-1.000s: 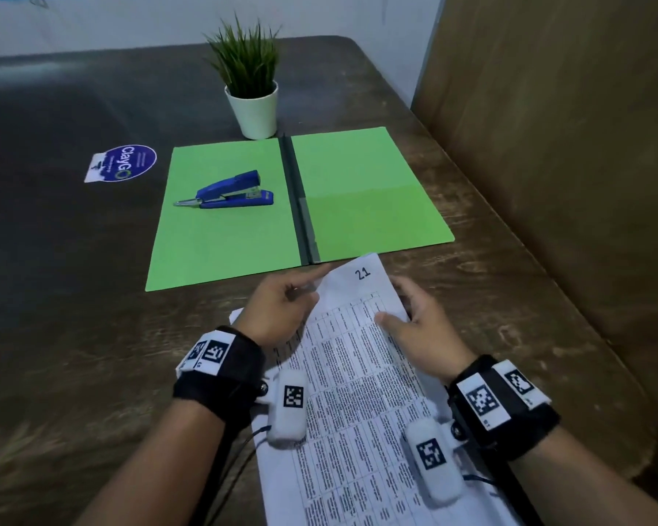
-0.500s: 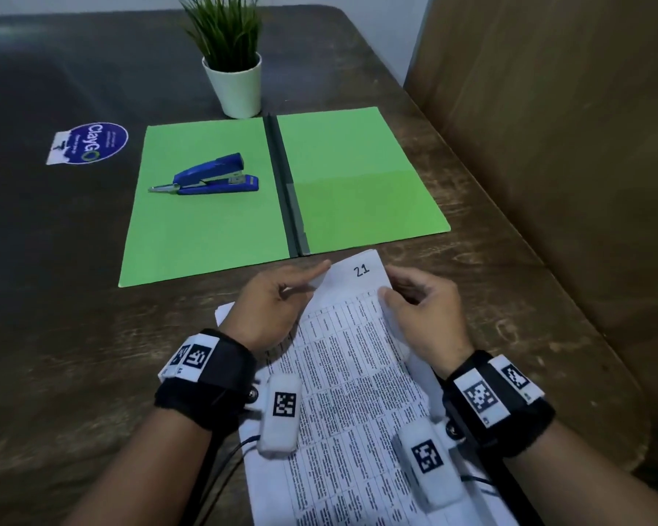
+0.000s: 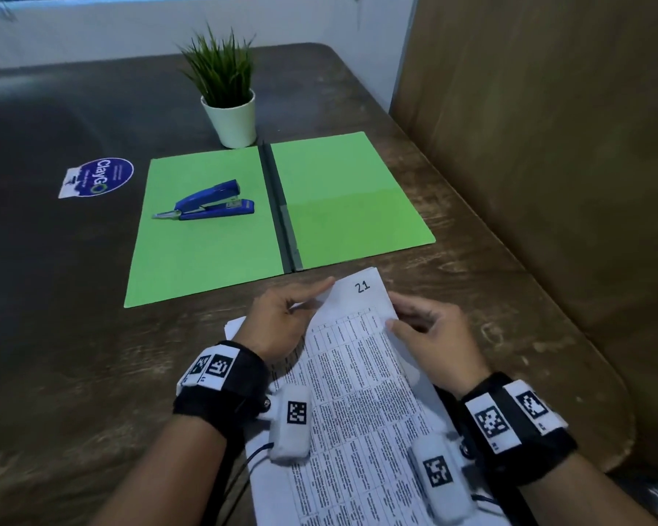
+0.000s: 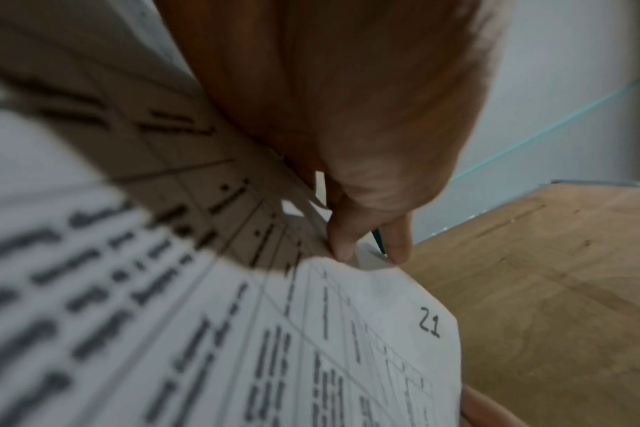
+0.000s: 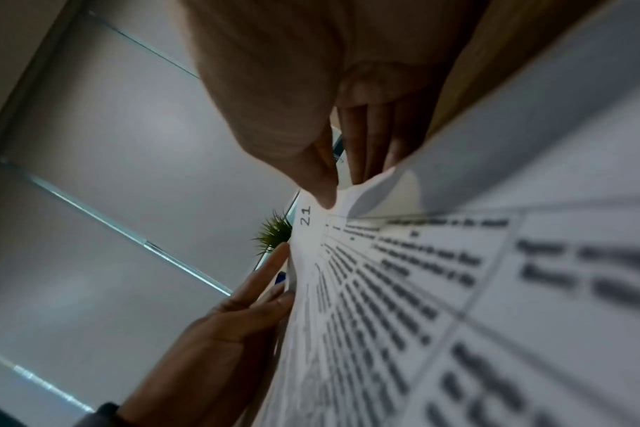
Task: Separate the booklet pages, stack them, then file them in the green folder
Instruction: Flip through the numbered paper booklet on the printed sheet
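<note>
The booklet is a stack of white printed pages with tables, its top sheet marked "21", lying on the table's near edge. My left hand pinches the top sheet's upper left edge, index finger stretched along it; the left wrist view shows the fingertips on the bowed paper. My right hand pinches the upper right edge, thumb on top and fingers beneath, as the right wrist view also shows. The green folder lies open and flat just beyond the booklet.
A blue stapler lies on the folder's left flap. A potted plant stands behind the folder's spine. A round sticker is on the table at the left. A wooden panel closes off the right side.
My right hand has curled round the top sheet's right edge, thumb now on top. The left hand has kept its hold at the upper left edge. The head camera has shifted.
</note>
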Tool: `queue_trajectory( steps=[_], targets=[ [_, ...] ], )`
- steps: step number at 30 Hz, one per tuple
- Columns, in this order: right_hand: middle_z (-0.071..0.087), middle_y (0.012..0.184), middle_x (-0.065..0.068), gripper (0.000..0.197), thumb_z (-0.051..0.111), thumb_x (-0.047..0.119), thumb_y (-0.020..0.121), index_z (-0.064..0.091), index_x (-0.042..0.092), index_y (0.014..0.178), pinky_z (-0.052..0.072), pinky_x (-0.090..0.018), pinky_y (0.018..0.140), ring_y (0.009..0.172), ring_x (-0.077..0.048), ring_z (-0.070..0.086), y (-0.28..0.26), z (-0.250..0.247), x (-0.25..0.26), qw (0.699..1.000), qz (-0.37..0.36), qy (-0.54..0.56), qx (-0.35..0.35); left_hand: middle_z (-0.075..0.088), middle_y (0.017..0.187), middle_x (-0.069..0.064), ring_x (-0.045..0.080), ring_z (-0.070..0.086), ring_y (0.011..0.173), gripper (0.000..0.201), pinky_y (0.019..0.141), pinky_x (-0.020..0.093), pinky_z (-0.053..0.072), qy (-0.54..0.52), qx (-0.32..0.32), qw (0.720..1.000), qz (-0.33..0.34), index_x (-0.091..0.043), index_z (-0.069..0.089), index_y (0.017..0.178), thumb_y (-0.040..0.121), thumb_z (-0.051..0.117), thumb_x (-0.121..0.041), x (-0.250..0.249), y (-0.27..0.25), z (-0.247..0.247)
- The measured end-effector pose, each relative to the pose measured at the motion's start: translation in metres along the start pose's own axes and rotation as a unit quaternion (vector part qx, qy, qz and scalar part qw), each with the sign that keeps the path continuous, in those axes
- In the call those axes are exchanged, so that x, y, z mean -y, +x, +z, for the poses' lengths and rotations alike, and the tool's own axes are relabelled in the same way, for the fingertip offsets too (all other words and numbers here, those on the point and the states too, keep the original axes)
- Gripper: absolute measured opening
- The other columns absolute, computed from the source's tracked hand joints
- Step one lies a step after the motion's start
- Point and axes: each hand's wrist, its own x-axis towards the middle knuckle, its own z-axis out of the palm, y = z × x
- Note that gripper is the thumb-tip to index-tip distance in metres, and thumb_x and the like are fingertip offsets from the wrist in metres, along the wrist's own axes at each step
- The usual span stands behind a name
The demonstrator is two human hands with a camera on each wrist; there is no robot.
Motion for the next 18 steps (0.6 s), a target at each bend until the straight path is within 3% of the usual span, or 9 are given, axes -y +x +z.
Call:
queue_trajectory(
  steps=[3,11,16,18],
  targets=[
    [0.073,0.11,0.017,0.044,0.067,-0.005,0.088,0.07,0.027,0.119,0.055,-0.027,0.093,0.105,-0.001,0.068,0.002,0.0,-0.002,1.0,0.001,-0.002,0.007,0.058,0.131,-0.021,-0.007,0.056,0.117,0.06,0.099,0.003,0.04,-0.01,0.002,1.0,0.006,-0.052,0.063,0.113,0.096,0.057,0.006,-0.002,-0.004,-0.003],
    [0.071,0.113,0.02,0.049,0.07,-0.001,0.087,0.064,0.035,0.121,0.054,-0.018,0.089,0.107,0.001,0.067,-0.009,0.002,-0.002,0.999,0.016,0.023,0.018,0.059,0.136,-0.018,0.001,0.051,0.132,0.058,0.102,0.004,0.039,-0.017,0.002,1.0,0.025,-0.049,0.065,0.116,0.097,0.058,0.006,0.002,-0.012,-0.003],
    [0.072,0.109,0.019,0.049,0.067,-0.009,0.086,0.065,0.023,0.123,0.053,-0.012,0.081,0.104,0.0,0.068,-0.013,0.003,0.0,0.998,0.018,0.062,0.024,0.061,0.13,-0.028,-0.004,0.052,0.13,0.071,0.112,0.02,0.041,-0.025,-0.016,0.999,0.033,-0.068,0.061,0.108,0.097,0.06,0.002,0.009,-0.021,-0.006],
    [0.072,0.11,0.019,0.05,0.067,-0.009,0.086,0.066,0.026,0.121,0.053,-0.013,0.083,0.106,-0.001,0.068,-0.012,0.004,-0.001,0.998,0.02,0.063,0.02,0.061,0.131,-0.028,-0.003,0.053,0.131,0.073,0.113,0.024,0.041,-0.02,-0.016,0.999,0.04,-0.07,0.059,0.109,0.097,0.06,0.002,0.01,-0.022,-0.005]
  ],
)
